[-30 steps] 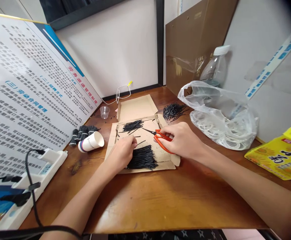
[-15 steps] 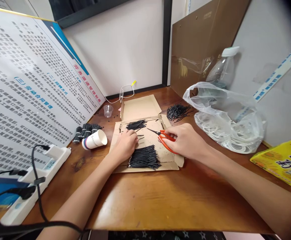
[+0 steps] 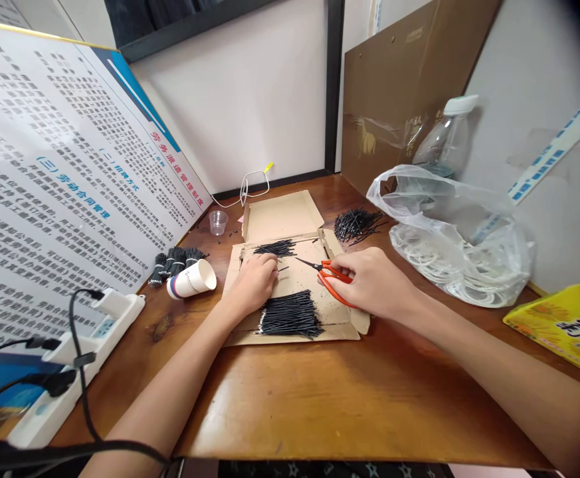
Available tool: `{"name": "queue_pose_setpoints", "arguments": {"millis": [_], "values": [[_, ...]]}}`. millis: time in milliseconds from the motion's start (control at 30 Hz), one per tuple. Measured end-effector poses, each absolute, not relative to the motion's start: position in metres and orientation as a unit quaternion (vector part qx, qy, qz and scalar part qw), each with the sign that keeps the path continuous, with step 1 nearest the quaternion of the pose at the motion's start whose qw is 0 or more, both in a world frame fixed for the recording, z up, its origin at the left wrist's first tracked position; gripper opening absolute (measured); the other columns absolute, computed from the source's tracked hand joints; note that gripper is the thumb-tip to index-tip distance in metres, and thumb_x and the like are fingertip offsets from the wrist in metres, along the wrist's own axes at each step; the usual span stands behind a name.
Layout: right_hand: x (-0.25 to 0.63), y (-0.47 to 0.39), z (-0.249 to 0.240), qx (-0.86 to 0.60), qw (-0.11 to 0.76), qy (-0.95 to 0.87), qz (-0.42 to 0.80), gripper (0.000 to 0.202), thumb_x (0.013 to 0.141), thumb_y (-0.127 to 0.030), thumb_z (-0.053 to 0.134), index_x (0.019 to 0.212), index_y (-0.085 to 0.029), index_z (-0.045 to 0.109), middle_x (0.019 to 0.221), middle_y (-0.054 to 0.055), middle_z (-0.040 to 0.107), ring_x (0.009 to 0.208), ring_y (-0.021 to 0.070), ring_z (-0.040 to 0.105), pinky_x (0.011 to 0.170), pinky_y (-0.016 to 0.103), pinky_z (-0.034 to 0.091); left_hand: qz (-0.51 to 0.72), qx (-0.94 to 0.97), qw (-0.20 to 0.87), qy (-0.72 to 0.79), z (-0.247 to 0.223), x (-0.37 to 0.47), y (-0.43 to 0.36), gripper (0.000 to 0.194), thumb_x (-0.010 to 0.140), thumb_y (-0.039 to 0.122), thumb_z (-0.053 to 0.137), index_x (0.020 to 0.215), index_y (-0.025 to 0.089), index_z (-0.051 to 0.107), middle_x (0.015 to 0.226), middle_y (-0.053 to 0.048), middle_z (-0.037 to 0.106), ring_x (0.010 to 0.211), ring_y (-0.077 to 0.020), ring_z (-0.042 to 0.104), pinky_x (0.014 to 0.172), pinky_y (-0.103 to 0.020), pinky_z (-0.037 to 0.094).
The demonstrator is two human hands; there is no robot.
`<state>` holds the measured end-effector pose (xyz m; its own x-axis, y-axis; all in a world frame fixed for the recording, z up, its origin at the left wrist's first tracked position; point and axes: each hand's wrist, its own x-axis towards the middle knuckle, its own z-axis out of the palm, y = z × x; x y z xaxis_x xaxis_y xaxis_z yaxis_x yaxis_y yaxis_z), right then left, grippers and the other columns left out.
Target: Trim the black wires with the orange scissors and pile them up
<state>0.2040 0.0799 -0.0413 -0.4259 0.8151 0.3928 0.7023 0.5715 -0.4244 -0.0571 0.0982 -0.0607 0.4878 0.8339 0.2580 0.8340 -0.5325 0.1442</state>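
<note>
My right hand [image 3: 377,282] is wrapped round the red-handled scissors [image 3: 326,272], whose dark blades point left over the opened cardboard box [image 3: 294,280]. My left hand [image 3: 252,282] is closed above the box's left side. A short black wire [image 3: 283,269] sticks out from its fingertips towards the blades, without touching them. Nearest me on the cardboard lies a neat row of black wires [image 3: 290,313], their left ends partly beside my left wrist. A smaller pile of black wires [image 3: 276,248] lies beyond my left fingers.
Loose black wires [image 3: 355,226] lie right of the box. At left are tied wire bundles [image 3: 175,261], a tipped paper cup [image 3: 193,279], a small clear cup [image 3: 218,223] and a power strip [image 3: 95,345]. A plastic bag [image 3: 459,259], bottle [image 3: 442,143] and yellow packet [image 3: 566,325] stand right.
My left hand has shifted slightly away from me, towards the smaller pile. Fewer wire ends show beside its fingertips. The scissors stay nearly where they were.
</note>
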Motion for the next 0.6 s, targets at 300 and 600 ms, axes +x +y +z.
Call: {"name": "queue_pose_setpoints", "arguments": {"millis": [300, 600], "values": [[0.2045, 0.0785, -0.0422, -0.452, 0.281, -0.841, 0.094, 0.026, 0.082, -0.032, 0.049, 0.061, -0.018, 0.056, 0.054, 0.002, 0.054, 0.052, 0.0131, 0.041, 0.057, 0.031, 0.025, -0.160, -0.882, -0.016, -0.444, -0.0656, -0.0540, 0.1034, 0.017, 0.095, 0.011, 0.045, 0.090, 0.016, 0.060, 0.132, -0.016, 0.062, 0.128, -0.0291, 0.054, 0.110, -0.050, 0.045], [0.2044, 0.0794, -0.0432, -0.454, 0.277, -0.842, 0.086, 0.031, 0.084, -0.036, 0.049, 0.059, -0.019, 0.050, 0.054, 0.002, 0.053, 0.052, 0.0127, 0.038, 0.057, 0.031, 0.025, -0.187, -0.876, -0.017, -0.445, -0.0633, -0.0556, 0.0984, 0.015, 0.094, 0.012, 0.046, 0.089, 0.017, 0.059, 0.124, -0.017, 0.064, 0.120, -0.0290, 0.058, 0.106, -0.048, 0.049]]}}
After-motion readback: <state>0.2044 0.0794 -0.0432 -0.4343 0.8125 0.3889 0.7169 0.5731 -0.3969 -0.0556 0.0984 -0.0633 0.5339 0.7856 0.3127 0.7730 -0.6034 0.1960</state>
